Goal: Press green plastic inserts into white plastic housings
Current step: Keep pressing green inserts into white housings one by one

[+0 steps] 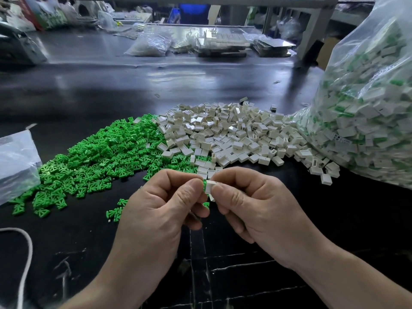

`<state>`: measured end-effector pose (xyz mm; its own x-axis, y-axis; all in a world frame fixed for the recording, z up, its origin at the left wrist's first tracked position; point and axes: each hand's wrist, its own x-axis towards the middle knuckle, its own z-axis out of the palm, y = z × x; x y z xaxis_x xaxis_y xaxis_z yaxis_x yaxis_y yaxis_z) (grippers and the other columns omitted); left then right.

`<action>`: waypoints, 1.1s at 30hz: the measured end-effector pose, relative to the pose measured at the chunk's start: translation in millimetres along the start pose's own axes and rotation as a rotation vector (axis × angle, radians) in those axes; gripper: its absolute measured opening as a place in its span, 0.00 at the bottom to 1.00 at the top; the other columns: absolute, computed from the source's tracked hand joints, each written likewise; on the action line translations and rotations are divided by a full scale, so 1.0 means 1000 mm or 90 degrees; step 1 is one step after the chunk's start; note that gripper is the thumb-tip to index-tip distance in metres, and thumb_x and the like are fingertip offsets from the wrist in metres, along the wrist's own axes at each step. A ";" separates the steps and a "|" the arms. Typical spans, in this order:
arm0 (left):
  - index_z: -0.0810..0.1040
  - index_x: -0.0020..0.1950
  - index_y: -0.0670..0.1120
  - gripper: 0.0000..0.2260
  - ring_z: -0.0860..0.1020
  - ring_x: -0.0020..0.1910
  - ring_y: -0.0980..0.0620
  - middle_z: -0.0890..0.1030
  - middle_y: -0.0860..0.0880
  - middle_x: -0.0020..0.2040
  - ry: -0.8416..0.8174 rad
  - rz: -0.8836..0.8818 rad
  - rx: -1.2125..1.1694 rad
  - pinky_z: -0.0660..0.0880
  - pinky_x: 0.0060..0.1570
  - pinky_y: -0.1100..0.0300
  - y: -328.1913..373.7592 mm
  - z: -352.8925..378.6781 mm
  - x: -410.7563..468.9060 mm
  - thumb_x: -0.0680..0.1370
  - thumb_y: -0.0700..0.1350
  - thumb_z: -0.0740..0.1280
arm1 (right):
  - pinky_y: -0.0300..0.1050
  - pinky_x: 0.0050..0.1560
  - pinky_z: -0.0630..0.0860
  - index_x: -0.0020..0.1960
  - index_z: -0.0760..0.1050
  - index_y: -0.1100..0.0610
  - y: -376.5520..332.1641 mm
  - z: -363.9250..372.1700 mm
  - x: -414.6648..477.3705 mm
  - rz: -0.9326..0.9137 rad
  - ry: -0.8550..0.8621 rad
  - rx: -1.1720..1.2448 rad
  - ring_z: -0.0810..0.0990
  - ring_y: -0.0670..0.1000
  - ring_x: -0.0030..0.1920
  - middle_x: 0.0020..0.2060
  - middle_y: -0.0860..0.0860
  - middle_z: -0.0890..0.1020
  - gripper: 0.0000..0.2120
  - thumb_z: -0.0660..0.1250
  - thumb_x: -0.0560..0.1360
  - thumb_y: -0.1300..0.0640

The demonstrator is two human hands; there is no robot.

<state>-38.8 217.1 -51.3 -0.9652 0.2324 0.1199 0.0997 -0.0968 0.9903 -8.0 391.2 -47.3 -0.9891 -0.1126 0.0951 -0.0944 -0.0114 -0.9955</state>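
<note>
Both grips on green-and-white housing

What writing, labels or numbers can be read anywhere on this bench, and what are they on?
None can be read.
Big clear bag of finished parts: a small printed patch shows near its lower edge, too blurred to read.
Green inserts and white housings: no markings visible.

Black table, green inserts pile, white housings pile, clear bag
</note>
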 end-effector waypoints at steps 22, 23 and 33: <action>0.83 0.52 0.40 0.17 0.82 0.28 0.46 0.81 0.39 0.34 -0.261 -0.266 -0.458 0.78 0.24 0.60 0.007 0.003 0.003 0.67 0.46 0.79 | 0.34 0.19 0.63 0.51 0.76 0.64 -0.005 -0.003 0.000 0.156 -0.096 0.162 0.69 0.44 0.23 0.30 0.49 0.77 0.14 0.68 0.77 0.52; 0.83 0.52 0.41 0.17 0.82 0.28 0.47 0.81 0.40 0.33 -0.262 -0.267 -0.461 0.77 0.24 0.60 0.007 0.003 0.003 0.67 0.45 0.79 | 0.34 0.19 0.63 0.50 0.76 0.64 -0.006 -0.003 0.000 0.159 -0.102 0.169 0.69 0.44 0.23 0.30 0.49 0.77 0.14 0.68 0.77 0.52; 0.83 0.52 0.44 0.14 0.82 0.28 0.49 0.82 0.43 0.33 -0.257 -0.206 -0.459 0.77 0.25 0.62 0.007 0.008 -0.001 0.69 0.47 0.78 | 0.34 0.19 0.63 0.60 0.73 0.68 -0.009 0.003 -0.001 0.157 -0.094 0.211 0.68 0.46 0.25 0.34 0.53 0.75 0.22 0.67 0.77 0.51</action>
<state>-35.5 224.3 -44.1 -0.7473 0.6644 -0.0083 -0.4715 -0.5214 0.7112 -6.0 387.9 -38.9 -0.9483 -0.2930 -0.1224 0.2081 -0.2823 -0.9365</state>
